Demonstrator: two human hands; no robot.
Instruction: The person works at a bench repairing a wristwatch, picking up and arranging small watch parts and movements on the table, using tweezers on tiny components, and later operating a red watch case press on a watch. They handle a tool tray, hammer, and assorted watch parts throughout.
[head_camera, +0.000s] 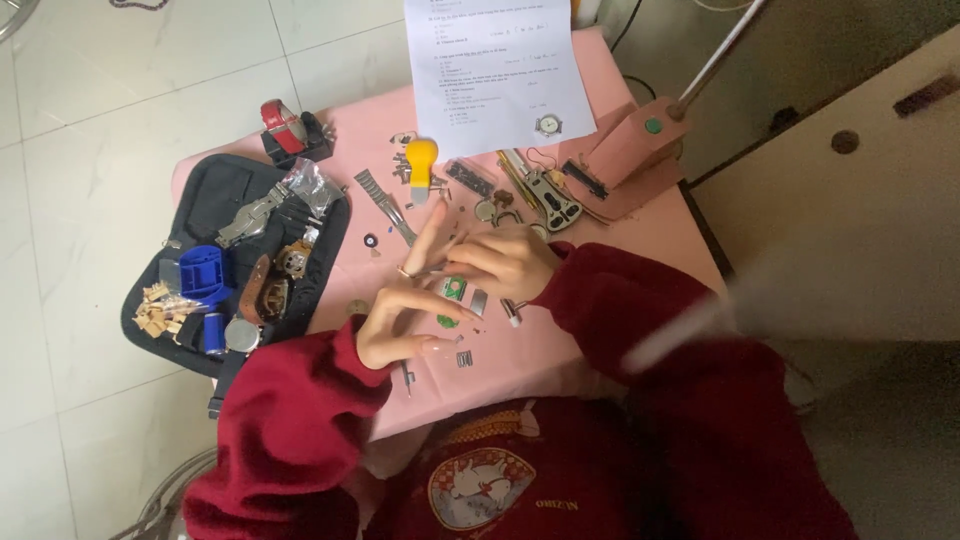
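- A small green part (455, 289) lies on the pink cloth (640, 225) near the middle of the table, right between the 2 hands.
- The left hand (405, 320) sits at 7 o'clock of it, fingers spread wide and long, thumb and forefinger tips just touching the cloth beside the part; it holds nothing that I can see.
- The right hand (505, 265) sits at 3 o'clock, fingers curled narrow over the part; whether they pinch something tiny I cannot tell.
- The part looks light, thin and stiff, likely slippery and easy to flick away; a fingertip pinch on its edges seems the safest hold.
- Small metal bits (478, 302) lie just beside it at 4 o'clock, and a silver pin (513, 312) a little further out.
- At 12 o'clock lie a yellow-handled tool (421, 165), a metal watch strap (385, 200) and a case opener (550, 198).
- At 1 o'clock a pink lamp base (635, 145) stands, with a printed sheet (500, 70) at the far edge.
- At 9 o'clock a black tool pouch (225, 185) overhangs the table's left edge, holding a blue holder (205, 273) and watch pieces.
- Open room is scant: bare cloth shows mainly at 3 o'clock, and the near edge is close at 6 o'clock.
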